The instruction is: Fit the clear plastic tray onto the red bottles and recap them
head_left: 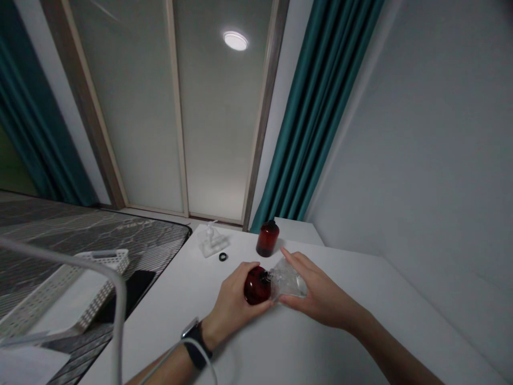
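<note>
My left hand (236,299) is wrapped round a dark red-brown bottle (256,289), tipped so its dark neck points right. In my right hand (316,297) is a clear bottle (289,280), fingers on both sides of its wide body. Its narrow neck points left and meets the neck of the red-brown bottle; whether liquid passes between them I cannot tell. Just beyond my hands a second red-brown bottle (267,239) with a dark top stands upright. A small black ring (223,256) lies on the table to the left, near a clear object with a nozzle-like top (211,241).
The white table (224,363) stretches under my arms. On the left, a white perforated basket (76,299) rests over a dark patterned surface beside a black flat item (136,291). A grey curved tube (120,321) crosses the lower left. A white cable (176,347) runs past my watch.
</note>
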Available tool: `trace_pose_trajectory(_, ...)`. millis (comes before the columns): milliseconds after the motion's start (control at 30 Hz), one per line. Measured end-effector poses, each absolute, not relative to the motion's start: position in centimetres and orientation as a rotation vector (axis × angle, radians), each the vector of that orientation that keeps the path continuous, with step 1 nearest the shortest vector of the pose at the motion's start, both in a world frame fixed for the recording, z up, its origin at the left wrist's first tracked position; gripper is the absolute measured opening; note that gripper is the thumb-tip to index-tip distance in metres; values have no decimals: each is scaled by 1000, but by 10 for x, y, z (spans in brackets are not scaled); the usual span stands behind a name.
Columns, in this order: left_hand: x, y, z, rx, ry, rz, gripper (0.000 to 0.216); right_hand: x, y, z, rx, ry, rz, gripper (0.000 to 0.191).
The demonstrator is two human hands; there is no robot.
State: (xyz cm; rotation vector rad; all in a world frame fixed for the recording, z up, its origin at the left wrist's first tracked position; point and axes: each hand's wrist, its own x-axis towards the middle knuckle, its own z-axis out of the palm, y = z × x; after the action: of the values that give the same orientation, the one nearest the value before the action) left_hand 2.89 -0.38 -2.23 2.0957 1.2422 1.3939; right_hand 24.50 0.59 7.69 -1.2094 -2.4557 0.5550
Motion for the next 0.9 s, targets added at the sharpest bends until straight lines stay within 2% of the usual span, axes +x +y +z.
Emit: trace_pose_trajectory(900,30,-4,-27,2031,1226,1435,65,243,6,86,-1198,-2511,518,89)
